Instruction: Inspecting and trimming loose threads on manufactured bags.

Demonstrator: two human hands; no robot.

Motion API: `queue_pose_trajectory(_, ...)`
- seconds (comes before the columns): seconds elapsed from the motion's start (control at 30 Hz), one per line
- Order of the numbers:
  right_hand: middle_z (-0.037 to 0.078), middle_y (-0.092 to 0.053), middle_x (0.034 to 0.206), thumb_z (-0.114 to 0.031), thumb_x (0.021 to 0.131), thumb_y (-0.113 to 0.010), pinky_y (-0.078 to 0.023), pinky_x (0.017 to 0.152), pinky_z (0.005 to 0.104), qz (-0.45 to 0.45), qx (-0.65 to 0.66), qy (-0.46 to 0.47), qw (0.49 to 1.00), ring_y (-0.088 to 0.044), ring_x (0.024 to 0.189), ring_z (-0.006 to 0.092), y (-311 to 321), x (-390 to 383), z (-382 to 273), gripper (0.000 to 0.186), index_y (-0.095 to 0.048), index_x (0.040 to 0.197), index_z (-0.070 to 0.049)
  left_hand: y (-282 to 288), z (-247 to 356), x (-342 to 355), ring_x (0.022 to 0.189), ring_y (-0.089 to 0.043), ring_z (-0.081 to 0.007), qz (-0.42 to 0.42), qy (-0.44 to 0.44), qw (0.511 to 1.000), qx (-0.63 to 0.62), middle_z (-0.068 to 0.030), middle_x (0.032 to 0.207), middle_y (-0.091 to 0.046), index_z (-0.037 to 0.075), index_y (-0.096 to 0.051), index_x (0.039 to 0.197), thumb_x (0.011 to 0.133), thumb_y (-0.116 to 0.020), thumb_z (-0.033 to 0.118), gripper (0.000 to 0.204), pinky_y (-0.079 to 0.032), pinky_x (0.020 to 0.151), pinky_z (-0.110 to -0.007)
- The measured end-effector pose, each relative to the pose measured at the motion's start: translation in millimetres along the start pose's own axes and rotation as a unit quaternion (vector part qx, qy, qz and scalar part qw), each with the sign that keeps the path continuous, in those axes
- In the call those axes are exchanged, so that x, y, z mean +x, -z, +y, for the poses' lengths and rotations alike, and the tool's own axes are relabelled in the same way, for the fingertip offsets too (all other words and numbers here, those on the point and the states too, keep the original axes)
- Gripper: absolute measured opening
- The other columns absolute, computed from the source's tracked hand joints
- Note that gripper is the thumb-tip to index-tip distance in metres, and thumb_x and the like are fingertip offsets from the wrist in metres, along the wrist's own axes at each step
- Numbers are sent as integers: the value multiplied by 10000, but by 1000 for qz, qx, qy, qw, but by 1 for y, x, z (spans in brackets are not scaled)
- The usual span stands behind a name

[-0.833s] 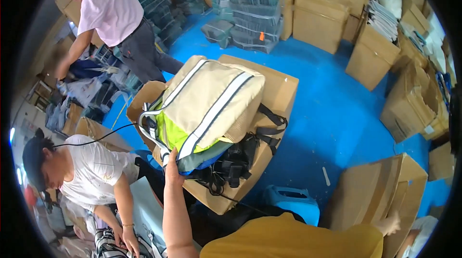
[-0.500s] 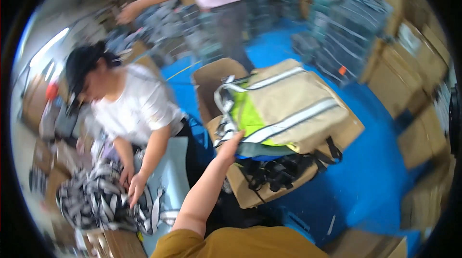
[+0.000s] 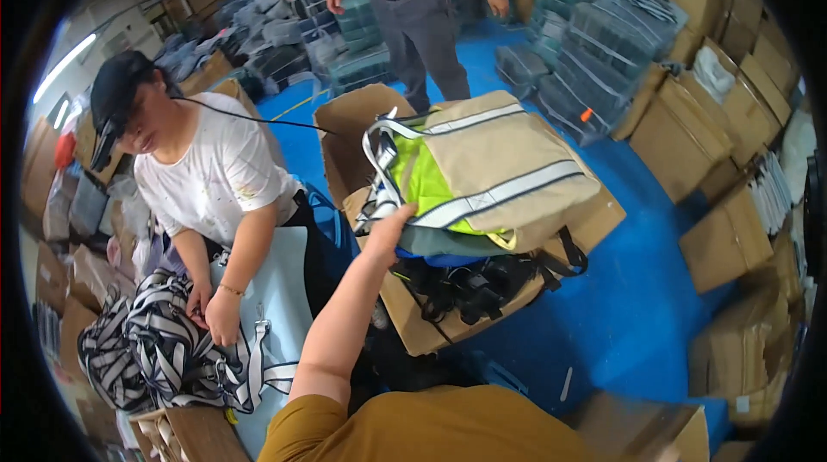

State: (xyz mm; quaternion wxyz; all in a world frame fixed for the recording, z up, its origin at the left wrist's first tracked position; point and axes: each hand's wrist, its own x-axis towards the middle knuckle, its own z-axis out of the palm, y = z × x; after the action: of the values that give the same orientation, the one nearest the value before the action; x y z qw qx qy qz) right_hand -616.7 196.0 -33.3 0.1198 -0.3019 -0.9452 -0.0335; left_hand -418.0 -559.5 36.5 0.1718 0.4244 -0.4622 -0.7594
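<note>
My left hand [image 3: 392, 227] grips the near left edge of a beige bag [image 3: 508, 156], its thumb on top by the white strap [image 3: 482, 205] and its other fingers mostly hidden. The bag has a lime-yellow panel [image 3: 418, 171] and lies on a grey-green and a blue cloth layer. This pile rests over an open cardboard box [image 3: 422, 324]. Black straps and buckles [image 3: 482, 285] stick out beneath it. My right hand is out of view.
At left, a co-worker [image 3: 220, 156] handles black-and-white webbing straps [image 3: 164, 337] by a pale blue surface [image 3: 289, 281]. Another person [image 3: 413, 14] stands beyond the box. Strapped dark bundles [image 3: 603, 57] and cardboard cartons [image 3: 680, 134] line the blue floor [image 3: 620, 290].
The standing person's outstretched arm has come down to the side. The co-worker's hands have drawn closer together over the straps. My left hand keeps its place at the bag.
</note>
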Motion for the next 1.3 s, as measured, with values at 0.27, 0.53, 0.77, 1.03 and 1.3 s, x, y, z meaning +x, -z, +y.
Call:
queue_pose_trajectory(0.27, 145, -422, 1263, -265, 766, -516, -461, 803, 432, 104, 3, -261, 960, -510, 1034, 322, 105, -26, -65, 311, -595, 1027, -116, -34, 65, -5, 818, -624, -256, -135, 45, 986, -84, -120, 978, -620, 39, -543, 1074, 824, -566, 300, 363, -516, 759, -388)
queue_pose_trajectory(0.53, 148, -310, 1356, -323, 864, -384, -314, 950, 468, 88, -41, -550, 830, -363, 1203, 307, 54, -64, 108, 448, -428, 1255, -110, -12, 45, -2, 1118, -489, -303, -180, -9, 974, -134, -144, 1246, -484, 46, -390, 1284, 889, -400, 318, 480, -386, 954, -453)
queue_pose_trajectory(0.77, 163, -593, 1069, -330, 855, -467, -486, 786, 419, -64, -122, -236, 962, -582, 964, 305, -13, -52, 227, 393, -586, 1056, -13, -85, 104, 22, 934, -594, -264, -215, -118, 940, -236, -128, 1075, -595, 40, -521, 1148, 871, -484, 302, 383, -479, 838, -413)
queue_pose_trajectory(1.03, 65, -598, 915, -110, 868, -507, -444, 727, 245, -101, 527, 288, 793, -564, 819, 134, 134, -21, -191, 187, -584, 1000, -2, -82, 210, -75, 1000, -565, -305, -320, -235, 846, -356, -169, 1106, -574, 22, -530, 1135, 852, -521, 291, 390, -427, 916, -445)
queue_pose_trajectory(1.3, 265, -281, 1352, -509, 861, -408, -350, 934, 524, -850, 374, 370, 10, -348, 1201, 414, 295, -284, -436, 673, -241, 1359, -89, -14, 221, -220, 799, -606, -259, -109, -397, 847, -336, -124, 904, -622, 25, -568, 994, 740, -647, 324, 400, -494, 785, -415)
